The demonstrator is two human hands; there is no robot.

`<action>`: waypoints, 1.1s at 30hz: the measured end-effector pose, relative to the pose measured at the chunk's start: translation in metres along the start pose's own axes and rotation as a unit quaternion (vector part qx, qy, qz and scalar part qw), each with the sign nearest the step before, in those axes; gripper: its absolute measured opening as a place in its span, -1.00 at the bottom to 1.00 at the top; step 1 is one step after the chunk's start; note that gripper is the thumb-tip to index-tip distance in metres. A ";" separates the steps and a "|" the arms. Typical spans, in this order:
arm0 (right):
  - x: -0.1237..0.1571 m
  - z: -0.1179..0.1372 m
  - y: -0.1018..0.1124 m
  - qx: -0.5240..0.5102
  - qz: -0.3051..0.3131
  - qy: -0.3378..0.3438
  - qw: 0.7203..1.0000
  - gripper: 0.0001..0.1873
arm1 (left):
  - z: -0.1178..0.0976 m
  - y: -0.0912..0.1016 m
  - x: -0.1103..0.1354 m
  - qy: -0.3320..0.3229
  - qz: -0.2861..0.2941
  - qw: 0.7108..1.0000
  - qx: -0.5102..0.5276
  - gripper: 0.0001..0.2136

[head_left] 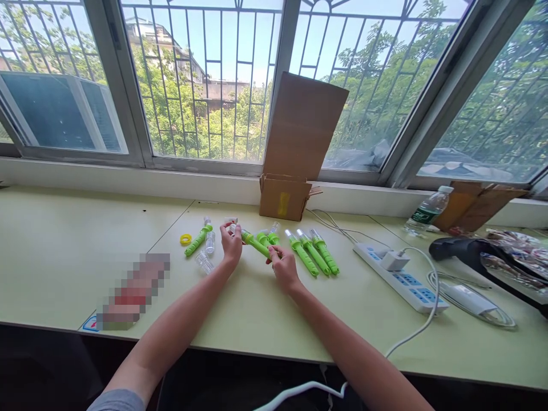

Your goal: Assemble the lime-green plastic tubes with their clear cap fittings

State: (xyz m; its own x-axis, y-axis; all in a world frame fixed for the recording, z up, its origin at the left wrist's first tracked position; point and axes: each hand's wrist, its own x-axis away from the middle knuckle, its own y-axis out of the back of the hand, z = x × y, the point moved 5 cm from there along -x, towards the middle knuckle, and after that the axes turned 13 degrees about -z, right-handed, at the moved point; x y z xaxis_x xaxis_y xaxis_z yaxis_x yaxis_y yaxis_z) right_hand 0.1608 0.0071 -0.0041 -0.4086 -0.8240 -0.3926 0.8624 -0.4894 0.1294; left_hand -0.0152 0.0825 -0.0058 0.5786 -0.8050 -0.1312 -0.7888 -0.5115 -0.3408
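A bright green plastic tube (pixel 259 246) is held slantwise above the table between my two hands. My left hand (pixel 232 244) is closed at its far left end, where a clear piece shows between the fingers; how that piece joins the tube is partly hidden. Fingers of my right hand (pixel 282 266) pinch the lower right end. Behind the held tube lie more green tubes (pixel 273 236), partly covered. Three green tubes with clear caps (pixel 317 257) lie side by side to the right. Left of my left hand are another green tube (pixel 197 241), a clear cap (pixel 210 242) and more clear pieces (pixel 204 263).
A yellow ring (pixel 185 239) lies at the left. An open cardboard box (pixel 282 197) stands by the window. Rightward are a white power strip (pixel 400 277) with cables, a water bottle (pixel 429 210) and a black object (pixel 483 265). A blurred patch (pixel 135 294) covers something near the front edge.
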 end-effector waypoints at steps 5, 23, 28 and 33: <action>0.000 -0.006 -0.005 -0.015 0.048 -0.072 0.996 -0.47 | 0.002 0.000 0.000 0.008 0.009 1.000 0.015 -0.63; 0.008 0.003 -0.006 0.259 0.040 0.183 0.947 -0.64 | 0.011 -0.011 0.008 0.190 0.061 0.973 0.118 -0.65; 0.015 0.004 -0.011 0.300 0.083 0.190 0.931 -0.61 | 0.010 -0.011 0.006 0.188 0.072 0.972 0.124 -0.69; 0.018 0.005 -0.015 0.274 0.116 0.154 0.942 -0.62 | 0.008 -0.013 0.005 0.196 0.088 0.967 0.138 -0.67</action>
State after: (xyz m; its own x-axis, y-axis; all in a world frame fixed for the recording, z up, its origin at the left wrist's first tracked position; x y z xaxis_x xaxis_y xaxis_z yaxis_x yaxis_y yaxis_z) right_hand 0.1391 -0.0023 -0.0084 -0.0489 -0.8460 -0.5309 0.5989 -0.4502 0.6623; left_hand -0.0005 0.0874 -0.0096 0.2748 -0.9519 0.1353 -0.7507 -0.3003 -0.5885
